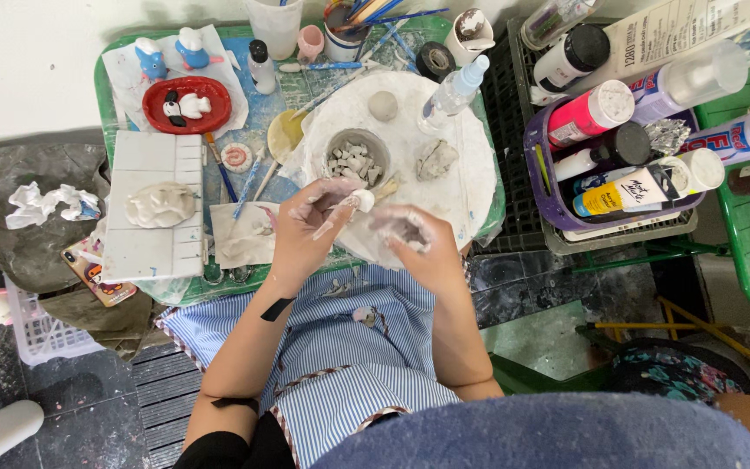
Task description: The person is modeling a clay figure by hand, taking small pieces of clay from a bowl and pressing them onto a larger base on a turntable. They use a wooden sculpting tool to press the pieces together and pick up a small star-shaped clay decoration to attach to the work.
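Pinching white clay lump [361, 201], left hand [304, 227]; right hand [411, 239] just beside.

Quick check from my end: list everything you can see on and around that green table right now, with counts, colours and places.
green table: 1, holds the craft things
grey bowl: 1, centre, white clay pieces inside
spray bottle: 1, clear, right of the bowl
red dish: 1, upper left, black-and-white figure on it
blue-and-white figurines: 2, top left
white tile board: 1, left, white clay lump on it
purple basket: 1, right, paint bottles inside
brush cup: 1, top centre
black tape roll: 1, top
striped apron: 1, blue and white, on the lap
left hand: grip on a small white clay piece
right hand: clay-smeared, cupped; contents unclear
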